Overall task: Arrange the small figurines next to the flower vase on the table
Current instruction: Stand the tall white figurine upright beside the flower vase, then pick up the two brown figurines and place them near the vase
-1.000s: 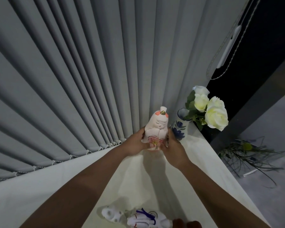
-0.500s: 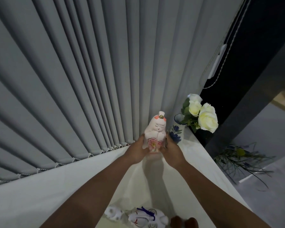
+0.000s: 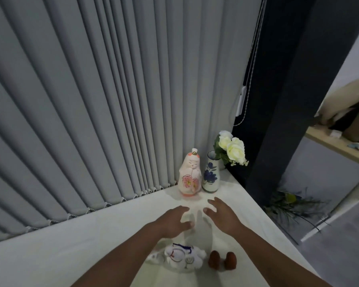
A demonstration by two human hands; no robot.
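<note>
A white and pink doll figurine (image 3: 190, 176) stands upright at the far corner of the white table (image 3: 71, 245), touching or almost touching the left side of the blue-flowered vase (image 3: 210, 175) holding white roses (image 3: 232, 149). My left hand (image 3: 174, 221) and my right hand (image 3: 222, 215) hover empty over the table a little in front of the doll, fingers spread. Nearer to me lie a white figurine with blue and red marks (image 3: 182, 258), partly behind my left forearm, and two small brown figurines (image 3: 222, 259) to its right.
Grey vertical blinds (image 3: 112, 100) hang right behind the table's back edge. The table's right edge drops off beside a dark pillar (image 3: 288, 100). Green stems (image 3: 292, 206) lie on the floor below, and a wooden shelf (image 3: 340, 150) is at the right.
Both hands held the doll and set it down next to the vase; they have let go and pulled back toward me, open. The camera view has lifted back.
</note>
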